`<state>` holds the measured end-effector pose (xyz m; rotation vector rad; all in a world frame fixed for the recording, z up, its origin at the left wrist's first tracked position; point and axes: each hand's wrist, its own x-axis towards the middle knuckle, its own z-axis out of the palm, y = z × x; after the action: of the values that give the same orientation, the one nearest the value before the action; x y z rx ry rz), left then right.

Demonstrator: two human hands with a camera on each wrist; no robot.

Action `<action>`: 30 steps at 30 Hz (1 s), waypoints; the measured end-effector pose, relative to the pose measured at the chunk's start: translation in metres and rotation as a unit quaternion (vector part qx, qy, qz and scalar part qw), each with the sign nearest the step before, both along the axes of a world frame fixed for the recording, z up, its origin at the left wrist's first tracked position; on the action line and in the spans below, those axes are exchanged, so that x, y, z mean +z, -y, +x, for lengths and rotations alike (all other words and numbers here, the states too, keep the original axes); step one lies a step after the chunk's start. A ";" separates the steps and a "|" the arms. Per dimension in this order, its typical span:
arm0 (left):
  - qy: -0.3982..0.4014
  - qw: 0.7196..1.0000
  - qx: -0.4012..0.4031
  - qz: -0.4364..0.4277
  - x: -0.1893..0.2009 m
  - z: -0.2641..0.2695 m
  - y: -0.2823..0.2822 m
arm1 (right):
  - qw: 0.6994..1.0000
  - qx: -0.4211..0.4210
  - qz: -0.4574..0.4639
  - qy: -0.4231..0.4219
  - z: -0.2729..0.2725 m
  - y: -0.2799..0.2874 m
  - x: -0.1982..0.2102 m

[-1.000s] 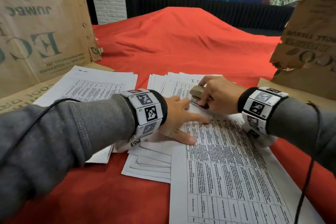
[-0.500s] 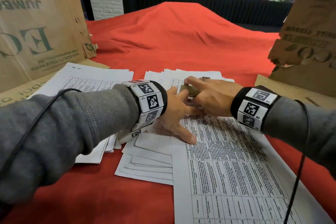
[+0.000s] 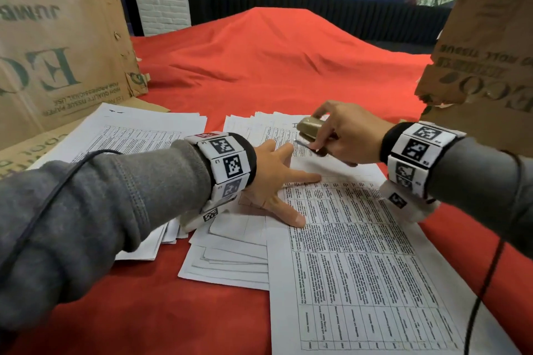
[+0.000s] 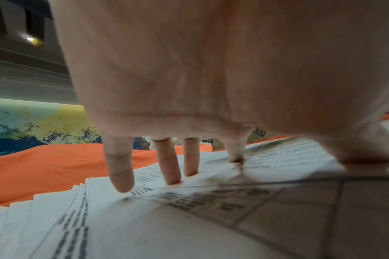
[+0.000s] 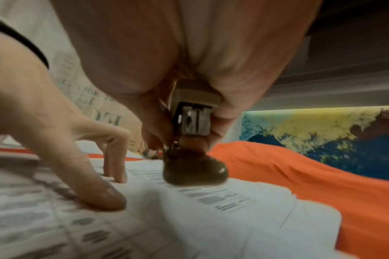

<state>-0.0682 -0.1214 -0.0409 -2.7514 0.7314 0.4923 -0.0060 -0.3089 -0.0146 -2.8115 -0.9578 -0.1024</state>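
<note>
A long printed sheet lies on top of a fanned stack of papers on the red cloth. My left hand presses flat on the sheet with fingers spread; in the left wrist view its fingertips touch the paper. My right hand grips a small tan stapler just above the sheet's far corner. In the right wrist view the stapler hangs slightly over the paper with its dark base lowest.
A second pile of printed sheets lies to the left. Cardboard boxes stand at the left and right. The red cloth rises to a hump behind the papers. Black cables run along both sleeves.
My right hand has lifted the stapler up and to the right, off the sheet's corner. My left hand stays pressed on the paper.
</note>
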 end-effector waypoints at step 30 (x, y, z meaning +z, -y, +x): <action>-0.074 0.996 0.032 0.033 0.009 -0.028 -0.020 | 0.993 -0.081 0.012 -0.090 -0.035 -0.037 -0.023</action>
<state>-0.0961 -0.1010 -0.0323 -2.7058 0.6507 0.7273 -0.0408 -0.2719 -0.0375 -2.8137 -0.6837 0.1183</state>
